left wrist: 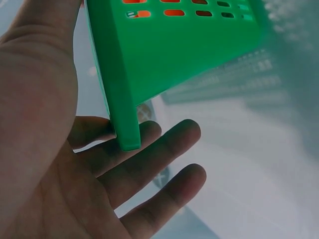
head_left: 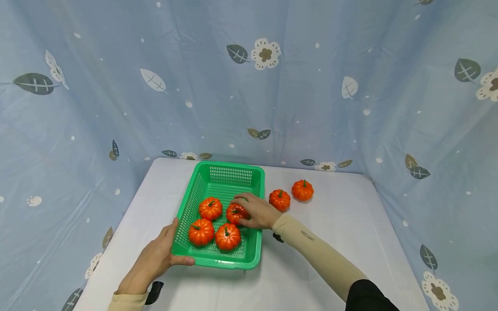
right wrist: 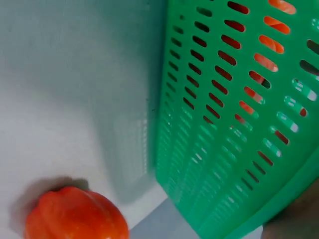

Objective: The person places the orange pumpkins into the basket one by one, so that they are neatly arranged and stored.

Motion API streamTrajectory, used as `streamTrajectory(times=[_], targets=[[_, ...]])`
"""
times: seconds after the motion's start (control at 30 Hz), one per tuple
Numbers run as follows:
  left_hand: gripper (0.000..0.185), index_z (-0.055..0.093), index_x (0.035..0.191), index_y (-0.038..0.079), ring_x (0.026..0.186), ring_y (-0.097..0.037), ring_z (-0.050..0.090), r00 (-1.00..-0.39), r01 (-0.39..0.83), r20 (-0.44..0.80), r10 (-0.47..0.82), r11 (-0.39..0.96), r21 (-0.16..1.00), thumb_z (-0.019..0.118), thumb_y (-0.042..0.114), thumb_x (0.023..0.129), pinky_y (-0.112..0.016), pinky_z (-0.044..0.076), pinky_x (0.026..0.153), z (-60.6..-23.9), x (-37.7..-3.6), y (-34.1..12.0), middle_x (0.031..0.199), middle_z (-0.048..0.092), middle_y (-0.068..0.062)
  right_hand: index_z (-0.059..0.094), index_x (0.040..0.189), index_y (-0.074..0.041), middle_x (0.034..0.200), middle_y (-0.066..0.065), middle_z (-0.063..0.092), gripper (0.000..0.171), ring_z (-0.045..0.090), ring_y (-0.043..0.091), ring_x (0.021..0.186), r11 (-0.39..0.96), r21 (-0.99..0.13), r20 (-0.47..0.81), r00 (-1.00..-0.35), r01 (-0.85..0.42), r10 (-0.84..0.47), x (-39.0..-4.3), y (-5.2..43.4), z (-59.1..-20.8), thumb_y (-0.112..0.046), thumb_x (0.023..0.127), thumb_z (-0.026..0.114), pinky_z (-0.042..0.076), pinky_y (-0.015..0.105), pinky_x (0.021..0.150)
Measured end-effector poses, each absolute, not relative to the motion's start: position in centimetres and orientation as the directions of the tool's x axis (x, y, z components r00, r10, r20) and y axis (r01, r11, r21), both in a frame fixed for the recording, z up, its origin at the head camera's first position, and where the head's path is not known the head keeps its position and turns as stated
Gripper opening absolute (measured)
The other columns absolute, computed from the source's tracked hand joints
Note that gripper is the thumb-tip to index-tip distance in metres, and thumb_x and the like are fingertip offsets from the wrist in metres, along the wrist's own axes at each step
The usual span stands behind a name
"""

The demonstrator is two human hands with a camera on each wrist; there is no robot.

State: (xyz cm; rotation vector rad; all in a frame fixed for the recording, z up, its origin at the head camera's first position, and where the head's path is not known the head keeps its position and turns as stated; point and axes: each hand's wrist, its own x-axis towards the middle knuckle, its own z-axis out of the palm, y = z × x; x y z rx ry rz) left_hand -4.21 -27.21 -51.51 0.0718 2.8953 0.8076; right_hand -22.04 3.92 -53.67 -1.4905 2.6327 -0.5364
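Note:
A green plastic basket [head_left: 221, 262] with slotted walls stands on the white table. My left hand [head_left: 155, 255] holds its near left corner, thumb along the front rim and fingers outside the left wall. In the left wrist view the fingers [left wrist: 164, 147] reach out below the basket's rim [left wrist: 122, 99]. Inside the basket, at its right side, my right hand [head_left: 258, 211] grips a small orange pumpkin [head_left: 234, 212], partly covered by the fingers. Three more pumpkins lie beside it: one [head_left: 210, 209] behind, one [head_left: 201, 232] at the left, one [head_left: 228, 237] in front.
Two more orange pumpkins sit on the table right of the basket, one [head_left: 279, 201] close to the right wrist and another [head_left: 302, 190] farther back. One pumpkin [right wrist: 75, 216] shows outside the basket wall [right wrist: 199, 149] in the right wrist view. A blue patterned curtain [head_left: 311, 108] hangs behind the table.

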Motion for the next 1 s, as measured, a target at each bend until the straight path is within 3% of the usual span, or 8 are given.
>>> streamTrajectory(times=[0.2, 0.4, 0.47, 0.53, 0.63, 0.7, 1.0], targets=[[0.139, 0.015, 0.159, -0.006, 0.117, -0.052, 0.057, -0.99, 0.014, -0.112, 0.084, 0.856, 0.516, 0.078, 0.073, 0.064, -0.06, 0.049, 0.093, -51.5, -4.3, -27.2, 0.15, 0.039, -0.034, 0.059, 0.138, -0.013, 0.141, 0.003, 0.056, 0.047, 0.05, 0.018, 0.132, 0.397, -0.382, 0.292, -0.516, -0.835, -0.805, -22.2, 5.7, -53.4, -0.02, 0.094, 0.073, 0.044, 0.034, 0.109], [0.139, 0.013, 0.16, -0.005, 0.117, -0.052, 0.057, -0.989, 0.007, -0.123, 0.083, 0.853, 0.521, 0.078, 0.073, 0.064, -0.061, 0.049, 0.094, -51.3, -4.2, -27.4, 0.151, 0.037, -0.034, 0.061, 0.135, -0.014, 0.14, -0.001, 0.056, 0.041, 0.051, 0.014, 0.13, 0.372, -0.465, 0.395, -0.564, -0.804, -0.725, -22.3, 7.9, -52.9, -0.017, 0.095, 0.072, 0.046, 0.032, 0.105], [0.14, 0.012, 0.16, -0.005, 0.117, -0.053, 0.056, -0.989, 0.005, -0.126, 0.082, 0.854, 0.519, 0.078, 0.073, 0.064, -0.061, 0.049, 0.094, -51.3, -4.2, -27.5, 0.151, 0.037, -0.034, 0.06, 0.135, -0.015, 0.142, 0.0, 0.054, 0.041, 0.06, 0.016, 0.113, 0.372, -0.492, 0.408, -0.586, -0.787, -0.7, -22.4, 8.5, -52.7, -0.017, 0.096, 0.071, 0.053, 0.031, 0.093], [0.14, 0.012, 0.16, -0.005, 0.118, -0.053, 0.056, -0.988, 0.001, -0.13, 0.081, 0.853, 0.522, 0.078, 0.073, 0.064, -0.061, 0.048, 0.094, -51.3, -4.2, -27.5, 0.152, 0.036, -0.033, 0.058, 0.137, -0.015, 0.145, 0.003, 0.051, 0.044, 0.061, 0.02, 0.112, 0.377, -0.514, 0.418, -0.609, -0.771, -0.675, -22.6, 9.1, -52.7, -0.016, 0.096, 0.071, 0.054, 0.033, 0.092], [0.14, 0.012, 0.16, -0.004, 0.118, -0.053, 0.056, -0.987, -0.003, -0.136, 0.081, 0.851, 0.525, 0.077, 0.073, 0.064, -0.061, 0.048, 0.094, -51.4, -4.2, -27.5, 0.153, 0.036, -0.033, 0.053, 0.142, -0.013, 0.15, 0.009, 0.045, 0.051, 0.058, 0.025, 0.119, 0.411, -0.541, 0.41, -0.657, -0.734, -0.633, -22.9, 9.8, -52.8, -0.018, 0.095, 0.072, 0.052, 0.039, 0.098], [0.139, 0.012, 0.16, -0.004, 0.118, -0.052, 0.056, -0.987, -0.002, -0.135, 0.082, 0.849, 0.528, 0.077, 0.073, 0.064, -0.061, 0.048, 0.094, -51.4, -4.2, -27.4, 0.153, 0.036, -0.032, 0.048, 0.146, -0.012, 0.154, 0.01, 0.04, 0.059, 0.044, 0.026, 0.139, 0.464, -0.54, 0.385, -0.696, -0.702, -0.606, -23.2, 10.4, -53.0, -0.023, 0.094, 0.073, 0.044, 0.044, 0.109], [0.139, 0.012, 0.161, -0.003, 0.117, -0.052, 0.057, -0.986, -0.005, -0.143, 0.084, 0.848, 0.531, 0.077, 0.073, 0.064, -0.061, 0.048, 0.095, -51.4, -4.3, -27.2, 0.153, 0.037, -0.032, 0.031, 0.156, -0.008, 0.161, 0.012, 0.03, 0.089, 0.031, 0.032, 0.147, 0.608, -0.629, 0.193, -0.855, -0.484, -0.481, -24.9, 13.1, -55.6, -0.03, 0.086, 0.082, 0.032, 0.054, 0.116]])
